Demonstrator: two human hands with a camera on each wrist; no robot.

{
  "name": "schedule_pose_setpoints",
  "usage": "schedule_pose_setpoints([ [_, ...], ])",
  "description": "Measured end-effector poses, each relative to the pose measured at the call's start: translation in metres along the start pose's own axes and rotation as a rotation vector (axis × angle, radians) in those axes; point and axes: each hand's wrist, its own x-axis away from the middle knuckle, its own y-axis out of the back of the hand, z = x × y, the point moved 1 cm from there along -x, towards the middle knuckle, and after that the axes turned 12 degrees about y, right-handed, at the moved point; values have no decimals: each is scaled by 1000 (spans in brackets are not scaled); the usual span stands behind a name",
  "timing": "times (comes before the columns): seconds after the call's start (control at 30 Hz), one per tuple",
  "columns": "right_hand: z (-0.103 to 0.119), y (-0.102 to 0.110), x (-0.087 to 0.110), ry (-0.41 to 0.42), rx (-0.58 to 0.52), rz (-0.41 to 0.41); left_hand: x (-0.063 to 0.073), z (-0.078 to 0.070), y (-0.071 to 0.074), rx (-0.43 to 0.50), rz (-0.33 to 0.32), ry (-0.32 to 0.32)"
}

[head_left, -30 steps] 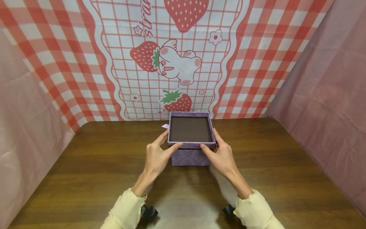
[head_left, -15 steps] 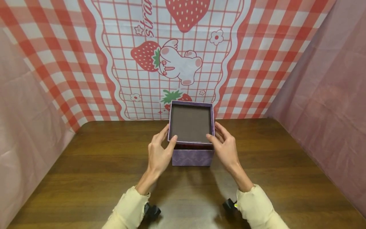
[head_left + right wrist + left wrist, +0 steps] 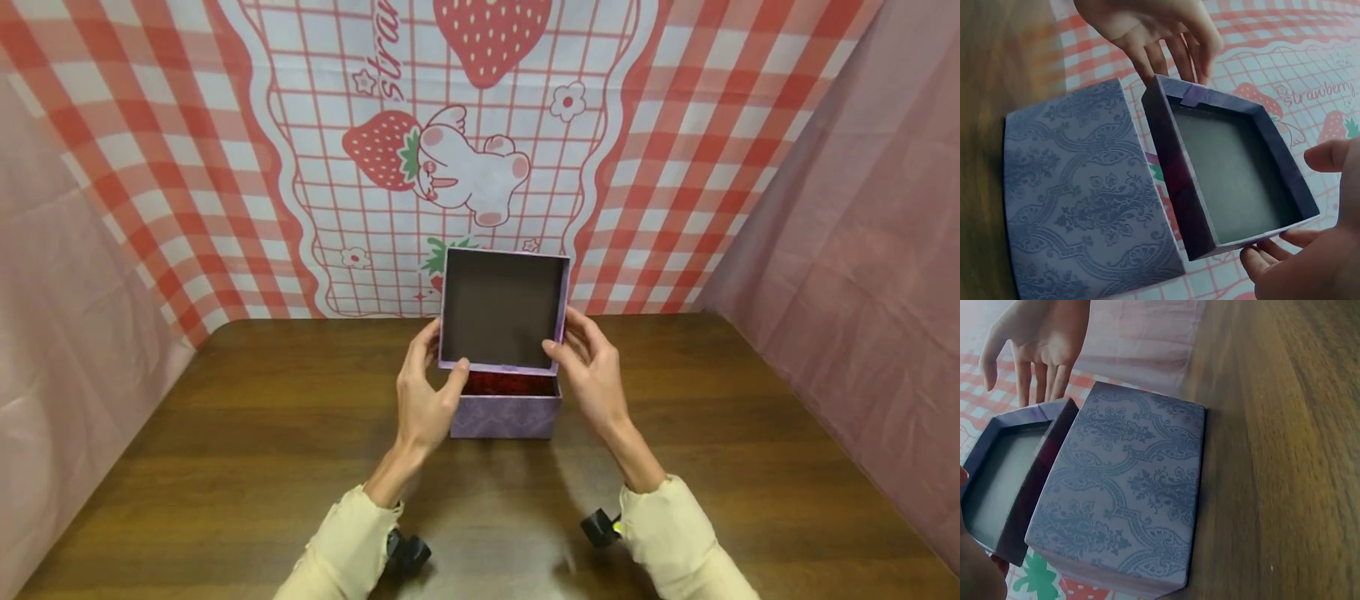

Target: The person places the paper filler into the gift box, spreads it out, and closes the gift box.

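Observation:
A purple patterned box (image 3: 506, 418) stands on the table, with dark red (image 3: 510, 383) showing inside it. Its lid (image 3: 502, 308) is raised above and behind it, tipped so the dark inside faces me. My left hand (image 3: 426, 404) holds the lid's left side, thumb at the near corner. On the opposite side my right hand (image 3: 594, 382) grips it, thumb over the edge and fingers along the outside. A small lilac ribbon tab (image 3: 1192, 95) shows on the lid's wall in the right wrist view. The box's front hides most of its inside.
Brown wooden table (image 3: 262, 450) all around the box. Behind its far edge hangs a red and white checked cloth (image 3: 675, 150) with strawberries; pink drapes (image 3: 847, 275) hang at both sides. Black wrist cameras (image 3: 408, 552) sit below the cream sleeves (image 3: 345, 542).
Both hands have lifted the lid's far edge up and tilted it toward upright. The gap over the box has widened, so its red inside shows. The box stays in place.

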Motion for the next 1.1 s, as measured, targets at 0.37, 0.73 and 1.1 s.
schedule_pose_setpoints([
  [0.37, 0, 3, -1, 43, 101, -9, -4, -1, -7, -5, 42, 19],
  [0.73, -3, -3, -1, 32, 11, -205, -2, 2, -2, 112, 116, 13],
  [1.1, -13, -5, 8, 182, 16, -124, -5, 0, 8, 105, 102, 161],
])
